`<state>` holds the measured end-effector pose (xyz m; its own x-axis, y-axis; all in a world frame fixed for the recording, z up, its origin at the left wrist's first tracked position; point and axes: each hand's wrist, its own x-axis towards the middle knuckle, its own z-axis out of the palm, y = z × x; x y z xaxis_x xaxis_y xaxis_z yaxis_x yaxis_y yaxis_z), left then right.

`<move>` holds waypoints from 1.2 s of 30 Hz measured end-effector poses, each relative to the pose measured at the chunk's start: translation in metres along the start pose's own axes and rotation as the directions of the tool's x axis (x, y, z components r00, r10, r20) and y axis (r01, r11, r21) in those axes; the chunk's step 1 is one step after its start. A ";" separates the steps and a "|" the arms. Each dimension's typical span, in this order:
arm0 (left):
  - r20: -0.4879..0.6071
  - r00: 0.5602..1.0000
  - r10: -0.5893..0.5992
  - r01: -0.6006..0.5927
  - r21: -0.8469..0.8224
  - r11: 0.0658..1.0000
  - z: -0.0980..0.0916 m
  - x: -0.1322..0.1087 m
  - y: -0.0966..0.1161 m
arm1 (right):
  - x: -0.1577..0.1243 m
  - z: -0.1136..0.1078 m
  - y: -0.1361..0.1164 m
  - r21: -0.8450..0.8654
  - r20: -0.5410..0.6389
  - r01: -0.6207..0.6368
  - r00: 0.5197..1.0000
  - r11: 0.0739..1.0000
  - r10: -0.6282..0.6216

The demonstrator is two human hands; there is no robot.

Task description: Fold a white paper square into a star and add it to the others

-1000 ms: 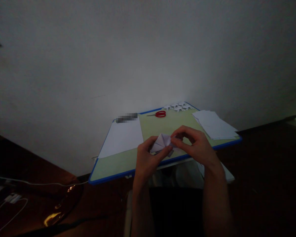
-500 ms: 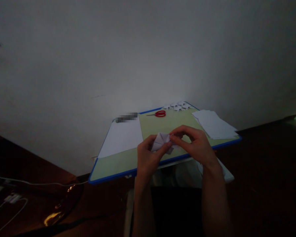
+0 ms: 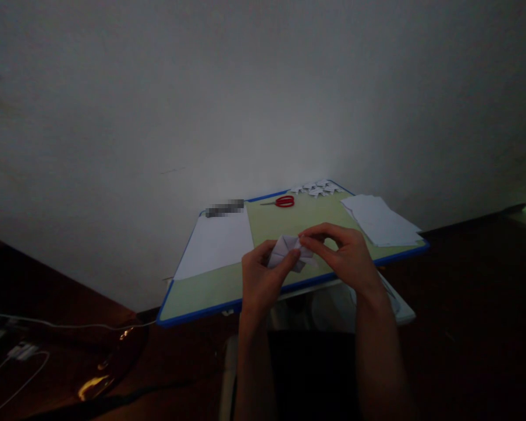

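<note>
Shifting fingertips: compared with a second ago, the thumb of the left hand (image 3: 263, 275) is sitting higher on the folded white paper piece (image 3: 283, 245), and the fingertips of the right hand (image 3: 348, 251) are pinching slightly farther left.
Left hand: its thumb is pressing across the front of the paper piece while the other fingers are supporting it from behind, so the hand is gripping it.
Right hand: its thumb and index finger are pinching the piece's upper right part, leaving a rounded gap between them; the other fingers are partly hidden.
Paper piece: it is being held between both hands over the near part of the blue-edged table (image 3: 280, 224), showing creases fanning across its face.
Scissors: the red-handled scissors (image 3: 284, 202) are lying near the far edge, their blades pointing left.
Folded paper figures: several small white figures (image 3: 318, 192) are lying close together at the far right corner.
Loose paper: a pile of white sheets (image 3: 379, 221) is lying along the right side, its edges uneven.
Left side: a large white sheet (image 3: 217, 242) is covering the far left area, with a pixelated dark object (image 3: 225, 208) lying along its top.
Wall: a pale wall (image 3: 254, 105) is standing behind the table.
</note>
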<state>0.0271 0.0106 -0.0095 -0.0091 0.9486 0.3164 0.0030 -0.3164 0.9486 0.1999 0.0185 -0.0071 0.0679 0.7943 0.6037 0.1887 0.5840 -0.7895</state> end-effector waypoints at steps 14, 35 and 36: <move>-0.104 0.994 0.023 -0.029 -0.058 0.998 0.000 0.001 0.000 | 0.000 0.008 -0.006 -0.045 0.003 0.083 0.997 0.996 -0.083; -0.092 0.996 0.020 -0.032 -0.137 0.990 -0.004 0.000 0.000 | -0.003 0.012 -0.005 -0.120 0.014 0.301 0.953 0.946 -0.301; -0.093 0.995 0.023 -0.035 -0.137 0.990 -0.005 0.000 -0.001 | -0.003 0.012 -0.004 -0.116 0.018 0.297 0.955 0.948 -0.297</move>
<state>0.0226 0.0106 -0.0101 -0.1021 0.9361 0.3365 -0.1340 -0.3481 0.9278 0.1875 0.0159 -0.0066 -0.0088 0.5875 0.8092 0.3130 0.7702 -0.5558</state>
